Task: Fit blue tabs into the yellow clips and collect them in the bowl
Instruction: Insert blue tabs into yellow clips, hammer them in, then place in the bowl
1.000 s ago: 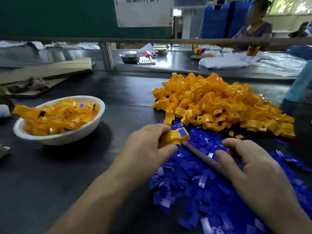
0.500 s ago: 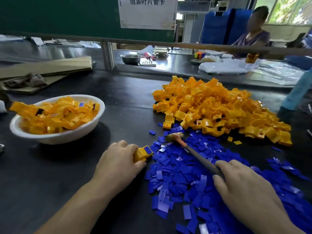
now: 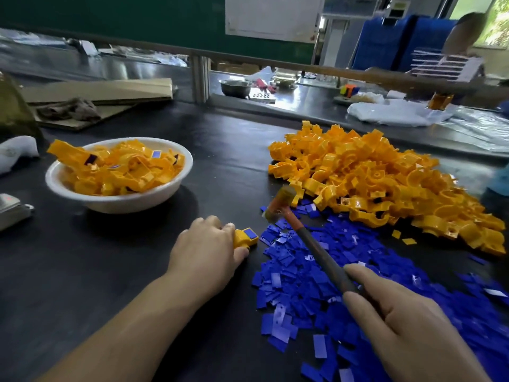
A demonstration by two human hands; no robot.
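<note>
My left hand (image 3: 205, 250) holds a yellow clip (image 3: 246, 237) with a blue tab in its top against the black table, just left of the blue tabs. My right hand (image 3: 407, 323) grips the handle of a small mallet (image 3: 281, 203), whose head is raised above the edge of the tab pile. A spread of loose blue tabs (image 3: 344, 285) covers the table in front of me. Behind it lies a big heap of yellow clips (image 3: 380, 177). A white bowl (image 3: 115, 199) at the left holds several fitted clips.
Cardboard sheets (image 3: 99, 92) and a rag lie at the back left. A metal object (image 3: 12, 209) sits at the left edge. Beyond a rail is a second bench with a steel bowl (image 3: 236, 86), white plastic bags (image 3: 396, 113) and a seated person (image 3: 462, 34).
My left hand has drawn the clip back to the left, off the tab pile, and set it on the bare table. The mallet head has lifted off the tabs.
</note>
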